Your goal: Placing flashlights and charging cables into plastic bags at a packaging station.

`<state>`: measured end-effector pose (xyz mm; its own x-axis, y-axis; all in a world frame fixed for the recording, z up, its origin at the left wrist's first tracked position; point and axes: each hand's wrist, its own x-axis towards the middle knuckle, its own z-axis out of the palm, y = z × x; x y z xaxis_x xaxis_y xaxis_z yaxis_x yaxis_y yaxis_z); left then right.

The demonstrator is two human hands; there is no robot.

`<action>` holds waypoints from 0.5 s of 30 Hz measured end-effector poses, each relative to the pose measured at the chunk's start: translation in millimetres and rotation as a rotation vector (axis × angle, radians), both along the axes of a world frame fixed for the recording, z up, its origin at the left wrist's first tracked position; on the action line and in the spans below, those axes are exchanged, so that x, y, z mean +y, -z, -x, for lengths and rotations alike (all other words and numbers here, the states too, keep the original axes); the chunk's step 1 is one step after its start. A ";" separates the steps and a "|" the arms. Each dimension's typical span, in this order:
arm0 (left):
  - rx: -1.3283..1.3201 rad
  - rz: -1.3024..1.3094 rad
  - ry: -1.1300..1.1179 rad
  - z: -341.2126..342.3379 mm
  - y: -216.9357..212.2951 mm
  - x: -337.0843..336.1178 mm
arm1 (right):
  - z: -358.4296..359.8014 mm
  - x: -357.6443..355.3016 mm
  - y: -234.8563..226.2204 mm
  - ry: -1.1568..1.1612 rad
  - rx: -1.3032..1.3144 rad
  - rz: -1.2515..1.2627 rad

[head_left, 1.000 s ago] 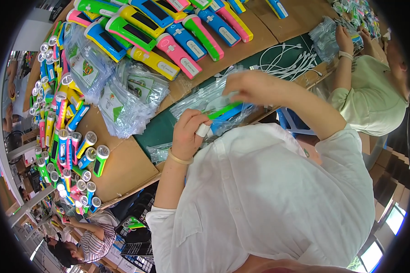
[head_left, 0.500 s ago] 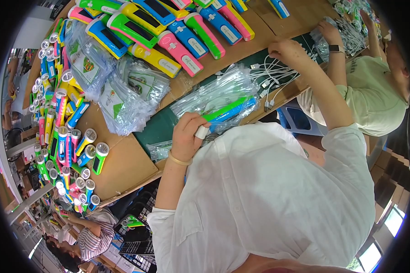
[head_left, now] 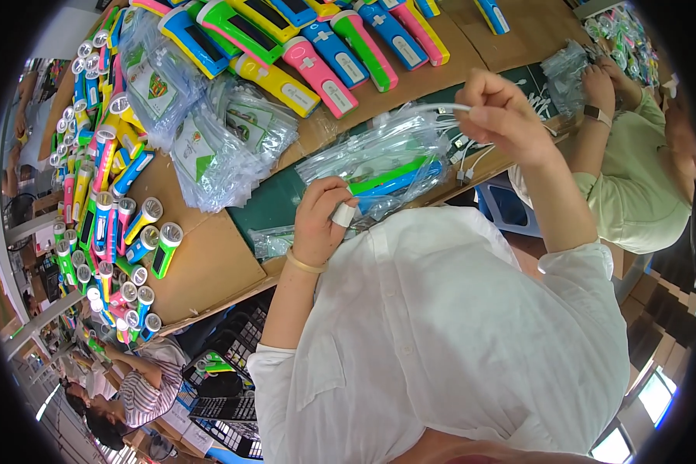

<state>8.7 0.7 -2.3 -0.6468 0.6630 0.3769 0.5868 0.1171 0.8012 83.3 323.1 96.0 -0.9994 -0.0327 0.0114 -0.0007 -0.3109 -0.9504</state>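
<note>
Fingers of the left hand grip a clear bag holding a green-and-blue flashlight, just above the tabletop. Fingers of the right hand pinch a white cable above the bag's far end.

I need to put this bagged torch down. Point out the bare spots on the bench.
Bare brown cardboard lies between the standing row of coloured torches and the heap of clear plastic bags; another patch lies top right. Crowded: the green mat under both hands.
</note>
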 end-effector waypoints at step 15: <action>-0.078 0.008 -0.056 0.2 -0.5 -2.1 | -13.4 -7.3 7.4 -0.217 -0.177 0.058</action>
<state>8.5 -1.4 -1.8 -0.7098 0.6281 0.3190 0.5154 0.1543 0.8430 96.7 315.8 88.6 -0.9557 -0.2504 -0.1547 0.2363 -0.3391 -0.9106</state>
